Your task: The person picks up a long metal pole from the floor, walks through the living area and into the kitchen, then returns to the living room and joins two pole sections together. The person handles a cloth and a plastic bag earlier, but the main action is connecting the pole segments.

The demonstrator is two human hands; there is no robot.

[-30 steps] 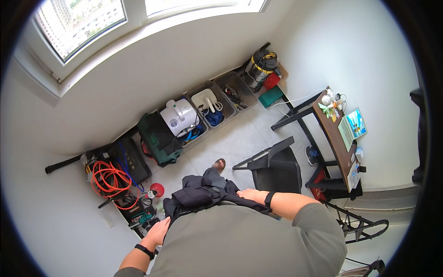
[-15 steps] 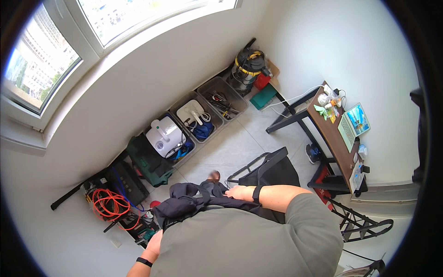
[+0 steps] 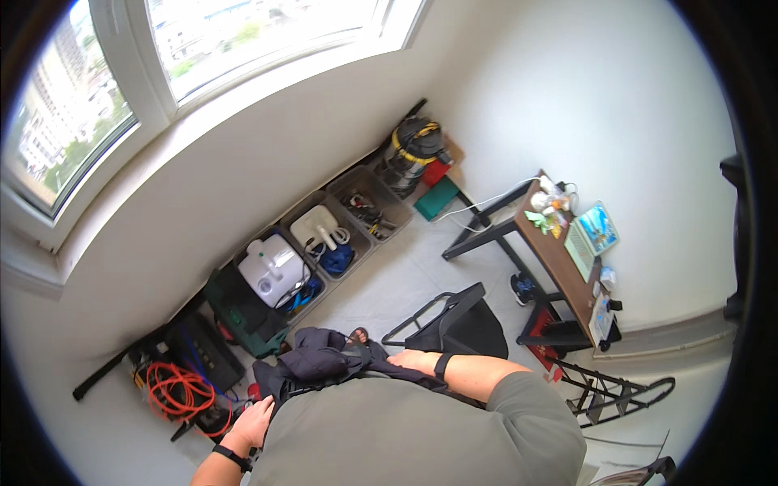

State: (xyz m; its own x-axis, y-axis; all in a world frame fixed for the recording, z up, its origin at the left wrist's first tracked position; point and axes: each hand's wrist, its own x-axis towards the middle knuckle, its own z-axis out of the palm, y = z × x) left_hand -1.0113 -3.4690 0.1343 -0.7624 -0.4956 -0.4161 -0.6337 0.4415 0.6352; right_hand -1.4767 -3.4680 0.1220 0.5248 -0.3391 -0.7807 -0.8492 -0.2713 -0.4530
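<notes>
Purplish-black cloth (image 3: pixel 312 356) — bunched, deeply creased — right hand (image 3: pixel 409 360) touching.

Grey floor (image 3: pixel 369 275) bearing plastic bins (image 3: pixel 392 207), black chair (image 3: pixel 466 330), brown desk (image 3: pixel 557 253) with open laptop (image 3: pixel 596 230)

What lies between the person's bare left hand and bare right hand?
In the head view, a bunched, dark cloth garment and the grey-green fabric shirt lie between the left hand and the right hand.

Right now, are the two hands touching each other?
Apart: in the head view, dark cloth and grey-green shirt lie between left hand and right hand.
</notes>
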